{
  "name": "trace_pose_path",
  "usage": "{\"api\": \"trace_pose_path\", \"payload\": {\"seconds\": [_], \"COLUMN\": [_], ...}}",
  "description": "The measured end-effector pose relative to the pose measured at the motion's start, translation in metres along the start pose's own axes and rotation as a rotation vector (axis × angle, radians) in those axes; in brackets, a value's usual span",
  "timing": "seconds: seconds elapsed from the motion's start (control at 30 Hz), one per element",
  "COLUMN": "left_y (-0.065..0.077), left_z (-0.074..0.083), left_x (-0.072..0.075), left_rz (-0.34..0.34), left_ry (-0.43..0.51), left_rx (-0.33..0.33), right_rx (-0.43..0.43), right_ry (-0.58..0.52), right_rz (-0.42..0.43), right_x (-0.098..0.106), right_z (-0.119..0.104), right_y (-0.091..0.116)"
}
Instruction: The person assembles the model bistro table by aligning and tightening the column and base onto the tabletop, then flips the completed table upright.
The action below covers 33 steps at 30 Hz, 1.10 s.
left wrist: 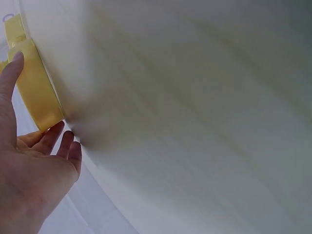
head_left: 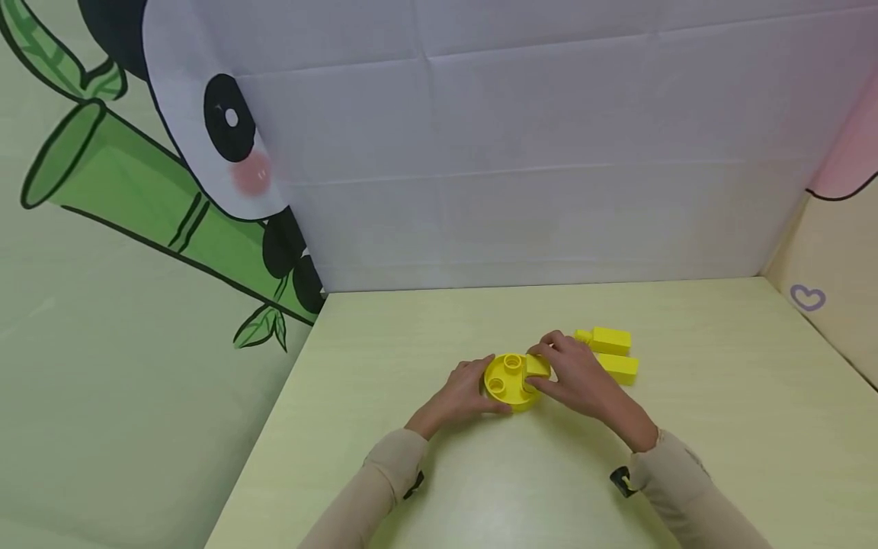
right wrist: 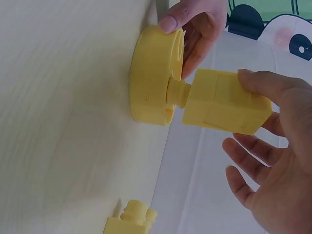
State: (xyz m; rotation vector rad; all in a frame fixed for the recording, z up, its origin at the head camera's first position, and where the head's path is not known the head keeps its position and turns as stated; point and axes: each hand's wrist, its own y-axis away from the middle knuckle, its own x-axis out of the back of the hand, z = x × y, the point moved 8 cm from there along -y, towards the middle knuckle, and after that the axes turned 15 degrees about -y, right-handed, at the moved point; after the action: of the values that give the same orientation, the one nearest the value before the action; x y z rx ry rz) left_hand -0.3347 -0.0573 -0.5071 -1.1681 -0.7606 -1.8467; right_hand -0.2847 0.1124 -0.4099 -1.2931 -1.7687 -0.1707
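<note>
A round yellow base [head_left: 510, 383] with raised ring sockets lies flat on the table. My left hand [head_left: 463, 392] grips it from the left, thumb at the near side and fingers around the far side. My right hand [head_left: 578, 383] pinches a yellow rectangular block [right wrist: 219, 100] by its upper end, between thumb and fingers. The block stands upright, its narrower round peg [right wrist: 178, 92] pointing down at the right part of the base. In the right wrist view the peg's lower end meets the base's top, partly hidden by the rim.
Two more yellow blocks, a farther one [head_left: 612, 340] and a nearer one [head_left: 620, 370], lie just beyond the right hand. The farther one has a knobbed end toward the left. A white printed cloth [head_left: 521, 183] rises behind the pale table [head_left: 384, 335].
</note>
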Motion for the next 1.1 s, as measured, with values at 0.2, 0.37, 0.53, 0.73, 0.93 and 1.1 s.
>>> {"api": "trace_pose_path", "payload": {"seconds": [0.2,0.37,0.53,0.73,0.93,1.1], "left_y": [-0.001,-0.002,-0.001,0.0,0.0,-0.001], "left_z": [0.0,0.0,-0.001,-0.002,-0.002,-0.002], "left_x": [-0.001,-0.001,-0.001,0.0,-0.001,-0.002], "left_rz": [0.004,0.001,-0.002,0.007,0.003,0.004], "left_ry": [-0.018,-0.015,-0.016,-0.019,-0.006,-0.006], "left_rx": [0.004,0.012,0.015,0.003,0.013,0.017], "right_rx": [0.005,-0.031,-0.035,-0.085,-0.087,-0.021], "right_ry": [0.026,0.081,0.178,0.271,0.153,0.068], "right_rz": [-0.006,0.01,0.031,0.047,-0.024,-0.096], "right_x": [-0.007,-0.008,-0.008,-0.01,-0.006,-0.001], "right_z": [-0.004,-0.002,-0.005,-0.005,-0.007,-0.006], "right_y": [-0.007,-0.005,-0.004,-0.004,0.002,0.006]}}
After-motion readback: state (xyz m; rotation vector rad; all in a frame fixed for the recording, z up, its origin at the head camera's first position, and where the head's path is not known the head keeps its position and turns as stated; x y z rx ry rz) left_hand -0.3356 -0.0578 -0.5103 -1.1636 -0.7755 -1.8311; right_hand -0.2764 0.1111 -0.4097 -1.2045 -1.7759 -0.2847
